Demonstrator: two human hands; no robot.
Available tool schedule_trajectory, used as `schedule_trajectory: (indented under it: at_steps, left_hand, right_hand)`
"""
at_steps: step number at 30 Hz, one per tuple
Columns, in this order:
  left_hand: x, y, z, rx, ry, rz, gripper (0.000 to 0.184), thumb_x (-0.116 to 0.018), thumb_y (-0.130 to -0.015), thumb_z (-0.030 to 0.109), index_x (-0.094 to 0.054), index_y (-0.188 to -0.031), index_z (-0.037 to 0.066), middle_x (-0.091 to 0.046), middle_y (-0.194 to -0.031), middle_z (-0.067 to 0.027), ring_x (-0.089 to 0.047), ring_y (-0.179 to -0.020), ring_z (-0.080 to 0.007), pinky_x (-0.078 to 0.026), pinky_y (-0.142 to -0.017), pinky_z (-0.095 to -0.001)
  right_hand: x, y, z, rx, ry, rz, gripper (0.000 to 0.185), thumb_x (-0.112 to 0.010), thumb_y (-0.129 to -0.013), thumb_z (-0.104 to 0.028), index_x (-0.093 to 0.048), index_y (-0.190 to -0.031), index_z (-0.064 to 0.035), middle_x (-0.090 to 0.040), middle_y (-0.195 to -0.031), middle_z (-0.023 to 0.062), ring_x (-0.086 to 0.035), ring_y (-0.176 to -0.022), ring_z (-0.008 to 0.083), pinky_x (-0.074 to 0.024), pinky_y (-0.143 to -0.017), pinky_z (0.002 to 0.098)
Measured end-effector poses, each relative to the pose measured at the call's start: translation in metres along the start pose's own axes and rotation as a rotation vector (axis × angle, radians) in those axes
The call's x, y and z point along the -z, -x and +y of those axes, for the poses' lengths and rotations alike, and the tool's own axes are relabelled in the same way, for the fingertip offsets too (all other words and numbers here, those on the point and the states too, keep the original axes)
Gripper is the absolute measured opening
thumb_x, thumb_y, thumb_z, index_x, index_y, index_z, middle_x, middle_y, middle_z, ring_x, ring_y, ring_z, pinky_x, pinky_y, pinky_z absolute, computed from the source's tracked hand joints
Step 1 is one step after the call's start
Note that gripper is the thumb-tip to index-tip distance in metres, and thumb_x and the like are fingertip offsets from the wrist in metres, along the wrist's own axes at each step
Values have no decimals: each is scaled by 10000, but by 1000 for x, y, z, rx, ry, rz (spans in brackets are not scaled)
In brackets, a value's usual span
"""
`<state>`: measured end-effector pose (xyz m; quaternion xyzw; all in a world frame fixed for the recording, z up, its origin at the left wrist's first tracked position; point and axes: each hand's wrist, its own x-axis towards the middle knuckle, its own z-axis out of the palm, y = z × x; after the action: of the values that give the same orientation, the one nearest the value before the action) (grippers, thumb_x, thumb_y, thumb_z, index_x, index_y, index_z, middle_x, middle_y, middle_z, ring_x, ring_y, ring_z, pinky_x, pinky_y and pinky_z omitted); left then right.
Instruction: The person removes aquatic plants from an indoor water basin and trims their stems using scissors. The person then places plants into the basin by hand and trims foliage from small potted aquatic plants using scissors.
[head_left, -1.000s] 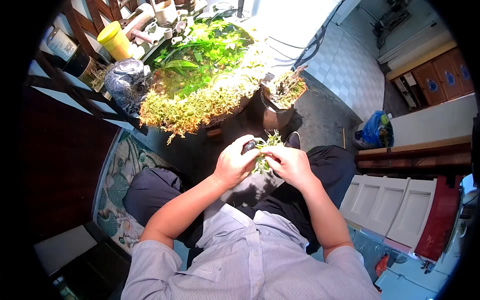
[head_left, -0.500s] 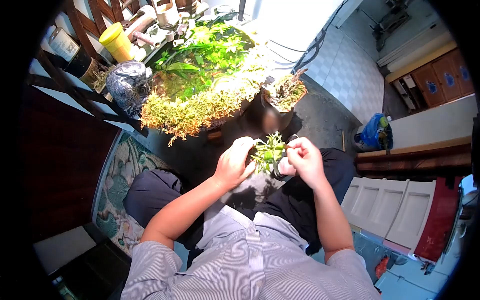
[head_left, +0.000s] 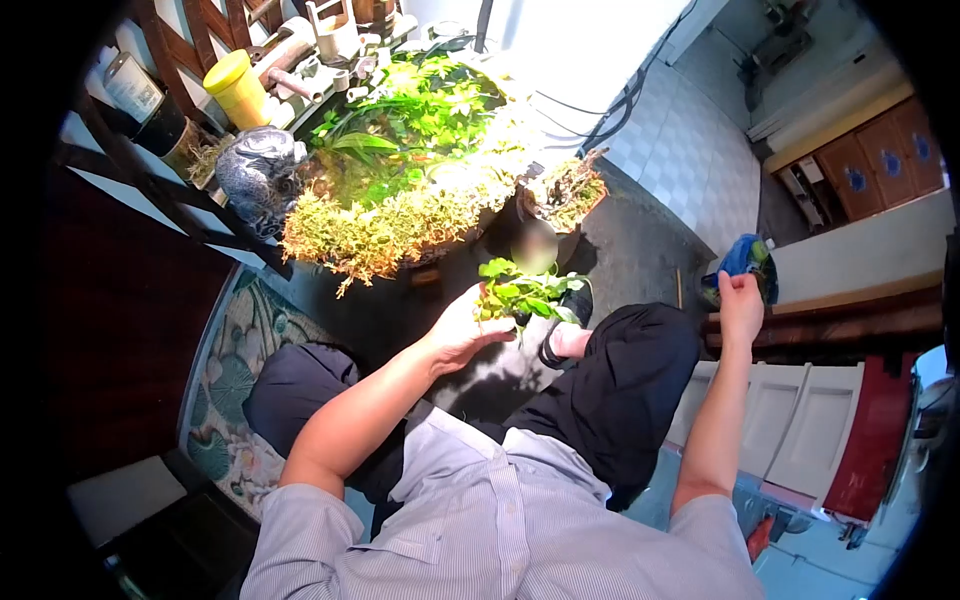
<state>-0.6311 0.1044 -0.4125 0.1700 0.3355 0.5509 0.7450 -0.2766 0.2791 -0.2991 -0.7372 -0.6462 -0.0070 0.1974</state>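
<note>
My left hand [head_left: 468,328] is closed around a leafy green plant [head_left: 525,296], whose leaves spread out to the right above my lap. The roots or base of the plant are hidden in the palm. Out to the right, my right hand [head_left: 741,308] is held at the near side of a blue bag [head_left: 742,256], with its fingers pinched together. What it holds, if anything, is too small to make out.
A mossy planter basin [head_left: 400,225] full of green plants stands ahead, beside a small pot [head_left: 563,200]. Left of it are a grey stone figure [head_left: 257,180] and a yellow tub [head_left: 237,90]. White panels [head_left: 790,420] lie at the right.
My right hand has left the plant and moved far right to the blue bag. My left hand still holds the plant, now turned with its leaves pointing right. My right knee has shifted slightly.
</note>
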Motion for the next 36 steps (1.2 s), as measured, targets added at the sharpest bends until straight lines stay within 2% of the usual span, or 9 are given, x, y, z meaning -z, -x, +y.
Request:
schedule_trajectory:
  at_steps: [4,7,10,12,17,26,29,31,36]
  left_hand:
    - [0,0,-4,0,67,-187,681,-759,-714,-10,-444,-1312,76,-545,-1222,-38,-543,-1095,-166,-463,-925,-315]
    - [-4,2,-5,28,-40,-226,632,-759,-707,-13,-478,-1267,70,-550,-1205,-39,-533,-1105,-167,-429,-968,-315]
    - [-8,4,-5,17,-162,-209,569,-764,-701,-4,-511,-1206,69,-560,-1177,-39,-533,-1090,-154,-430,-965,-323]
    - [-9,5,-4,-27,-195,-230,519,-767,-707,13,-522,-1162,65,-567,-1157,-38,-534,-1076,-144,-428,-963,-319]
    - [0,6,-2,-79,-279,-206,522,-764,-703,-4,-520,-1160,60,-574,-1142,-40,-547,-1055,-152,-432,-966,-333]
    - [7,2,-6,-115,-234,-158,566,-764,-706,8,-492,-1199,63,-557,-1182,-38,-524,-1105,-155,-421,-978,-331]
    - [10,1,-6,-72,-229,-219,624,-767,-720,35,-459,-1262,60,-532,-1225,-36,-503,-1143,-156,-418,-979,-326]
    - [2,9,5,-10,-127,-287,684,-755,-699,11,-444,-1307,47,-542,-1242,-58,-511,-1147,-174,-408,-996,-345]
    - [8,11,3,132,32,-339,759,-772,-705,262,-424,-1345,53,-571,-1221,-101,-589,-1027,-197,-500,-797,-325]
  right_hand:
    - [-1,14,-4,115,-324,-15,257,-596,-880,-297,-637,-991,-69,-651,-786,128,-633,-728,231,-479,-654,352]
    - [6,55,-61,209,-750,-318,181,-597,-908,-144,-634,-1032,-18,-616,-836,-22,-526,-735,35,-447,-670,203]
    - [10,94,-110,242,-844,-684,184,-642,-890,-189,-668,-937,-14,-639,-832,12,-575,-784,73,-469,-700,239]
    - [11,105,-131,266,-703,-852,241,-667,-866,-253,-677,-891,-14,-644,-779,43,-583,-642,95,-472,-597,258]
    - [-17,114,-128,263,-735,-994,242,-668,-864,-261,-665,-865,-19,-599,-674,-2,-559,-570,68,-450,-509,215]
    - [1,114,-125,61,-1084,-849,115,-609,-907,-107,-608,-904,8,-610,-712,25,-588,-586,76,-494,-519,219]
    - [-13,111,-117,34,-1140,-807,107,-577,-903,-58,-610,-983,6,-627,-850,51,-576,-616,67,-476,-511,207]
    - [-26,105,-114,567,-983,-594,252,-524,-888,-2,-575,-1135,-13,-599,-1039,71,-563,-713,66,-469,-530,208]
    - [-27,107,-121,240,-1159,-984,488,-524,-848,5,-449,-1326,-55,-541,-1254,85,-553,-891,92,-474,-722,233]
